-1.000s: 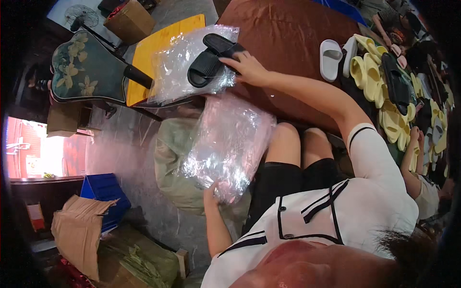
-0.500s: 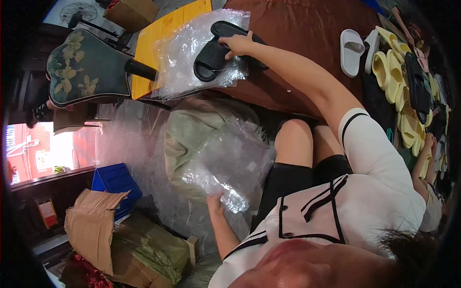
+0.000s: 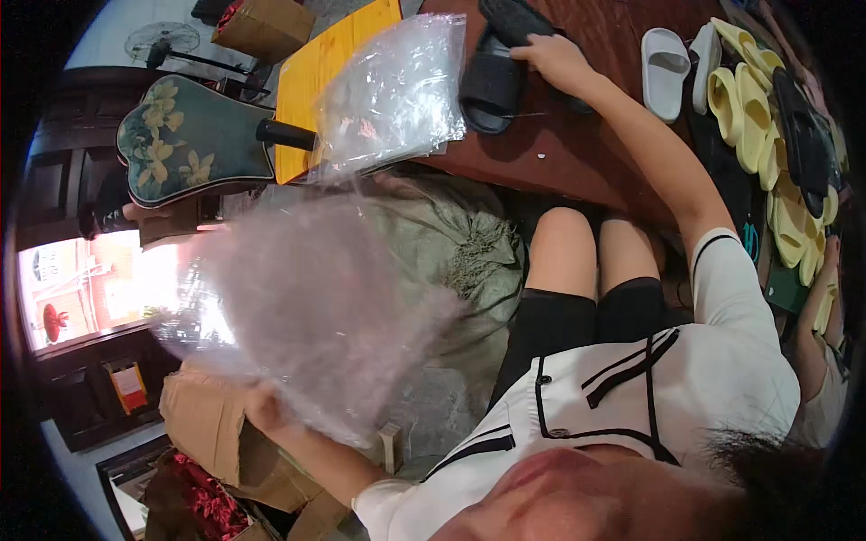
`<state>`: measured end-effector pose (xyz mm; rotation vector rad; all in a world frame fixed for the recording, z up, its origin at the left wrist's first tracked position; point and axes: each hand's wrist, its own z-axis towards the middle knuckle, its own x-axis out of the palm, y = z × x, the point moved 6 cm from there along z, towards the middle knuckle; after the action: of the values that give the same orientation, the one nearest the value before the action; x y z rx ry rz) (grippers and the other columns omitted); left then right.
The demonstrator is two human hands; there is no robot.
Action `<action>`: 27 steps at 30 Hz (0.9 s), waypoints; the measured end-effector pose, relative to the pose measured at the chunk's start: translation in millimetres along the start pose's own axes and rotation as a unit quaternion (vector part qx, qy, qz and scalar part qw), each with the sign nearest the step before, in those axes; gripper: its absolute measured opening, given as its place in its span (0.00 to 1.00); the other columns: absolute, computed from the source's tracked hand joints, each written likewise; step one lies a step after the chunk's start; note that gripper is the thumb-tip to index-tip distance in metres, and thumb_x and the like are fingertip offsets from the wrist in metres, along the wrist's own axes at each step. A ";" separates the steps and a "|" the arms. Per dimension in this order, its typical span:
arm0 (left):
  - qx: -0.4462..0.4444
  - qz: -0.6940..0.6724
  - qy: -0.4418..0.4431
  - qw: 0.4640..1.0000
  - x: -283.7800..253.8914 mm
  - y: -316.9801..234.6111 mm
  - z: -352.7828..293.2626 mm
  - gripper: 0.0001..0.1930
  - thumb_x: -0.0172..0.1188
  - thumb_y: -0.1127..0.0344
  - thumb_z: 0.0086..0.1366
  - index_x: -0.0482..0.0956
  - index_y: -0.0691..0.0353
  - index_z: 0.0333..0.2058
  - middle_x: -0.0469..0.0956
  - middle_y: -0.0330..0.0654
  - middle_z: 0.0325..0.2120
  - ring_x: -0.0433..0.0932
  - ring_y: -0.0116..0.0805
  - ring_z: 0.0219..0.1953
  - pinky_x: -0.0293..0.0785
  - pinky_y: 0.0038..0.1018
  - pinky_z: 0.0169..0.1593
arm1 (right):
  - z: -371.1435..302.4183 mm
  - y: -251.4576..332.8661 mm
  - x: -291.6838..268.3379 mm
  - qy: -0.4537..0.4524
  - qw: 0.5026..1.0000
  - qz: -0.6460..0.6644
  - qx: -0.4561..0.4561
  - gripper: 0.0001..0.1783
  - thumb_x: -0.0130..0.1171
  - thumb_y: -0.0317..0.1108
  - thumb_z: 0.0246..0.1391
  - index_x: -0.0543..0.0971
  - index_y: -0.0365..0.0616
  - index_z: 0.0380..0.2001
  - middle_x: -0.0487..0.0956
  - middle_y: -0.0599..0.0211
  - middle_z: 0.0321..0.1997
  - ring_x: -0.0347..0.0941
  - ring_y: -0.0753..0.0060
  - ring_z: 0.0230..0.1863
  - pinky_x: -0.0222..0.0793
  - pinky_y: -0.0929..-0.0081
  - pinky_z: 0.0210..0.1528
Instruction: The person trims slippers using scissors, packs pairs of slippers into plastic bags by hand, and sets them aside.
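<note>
My left hand (image 3: 263, 406) is closed on the edge of a clear plastic bag (image 3: 316, 307), which is spread out and smeared by motion off to the left. My right hand (image 3: 552, 61) grips black slides on the brown-covered table (image 3: 622, 126). The slides lie close together: one black slide (image 3: 494, 83) shows its ribbed strap, the other (image 3: 514, 20) lies partly under my fingers. Left of them, a pile of clear plastic bags (image 3: 397, 99) rests over a yellow board (image 3: 298, 81).
White slides (image 3: 666, 72) and yellow slides (image 3: 750, 117) stand along the table's right side, with a person's arm (image 3: 816, 298) beyond. A green sack (image 3: 451, 234) lies below the table. A flowered chair back (image 3: 185, 144) and cardboard boxes (image 3: 203, 424) are at the left.
My right hand has moved the black slides rightward, off the pile of bags onto the brown cover. My left hand has swung left with the clear bag, which now spreads wider.
</note>
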<state>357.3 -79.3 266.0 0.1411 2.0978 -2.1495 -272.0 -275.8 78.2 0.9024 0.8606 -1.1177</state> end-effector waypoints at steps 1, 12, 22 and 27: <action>0.095 0.092 0.031 0.991 -1.9 -26.4 14.2 0.24 0.58 0.71 0.59 0.74 0.69 0.55 0.80 0.48 0.45 0.81 0.38 0.43 0.79 0.32 0.46 | -19.0 -10.6 -7.8 0.019 0.999 -0.049 0.000 0.18 0.51 0.32 0.60 0.84 0.60 0.50 0.81 0.58 0.40 0.81 0.51 0.44 0.74 0.54 0.46; 0.284 -0.193 0.198 0.918 38.1 -67.7 309.4 0.25 0.60 0.73 0.66 0.70 0.72 0.61 0.74 0.51 0.58 0.75 0.45 0.57 0.74 0.37 0.59 | -132.8 -57.6 22.2 0.197 0.980 -0.002 0.040 0.26 0.64 0.34 0.54 0.79 0.61 0.58 0.82 0.55 0.47 0.79 0.51 0.52 0.67 0.51 0.54; 0.055 0.247 -0.020 0.967 261.7 194.5 273.5 0.29 0.61 0.77 0.64 0.69 0.67 0.65 0.76 0.41 0.47 0.73 0.30 0.40 0.74 0.26 0.42 | -146.0 -67.0 17.8 0.352 0.924 0.036 0.143 0.42 0.74 0.30 0.45 0.71 0.58 0.66 0.83 0.53 0.51 0.78 0.48 0.55 0.71 0.50 0.56; 0.045 0.119 -0.008 0.992 219.4 304.5 303.9 0.25 0.62 0.73 0.66 0.74 0.67 0.62 0.79 0.44 0.48 0.76 0.32 0.45 0.74 0.29 0.49 | -124.8 -47.7 16.5 0.323 0.938 0.051 0.116 0.42 0.72 0.25 0.44 0.71 0.57 0.66 0.83 0.53 0.51 0.79 0.46 0.54 0.75 0.52 0.54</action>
<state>198.1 -396.4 -61.6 0.3627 1.8694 -2.0952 -328.9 -176.5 7.2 1.5406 1.2089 -0.8418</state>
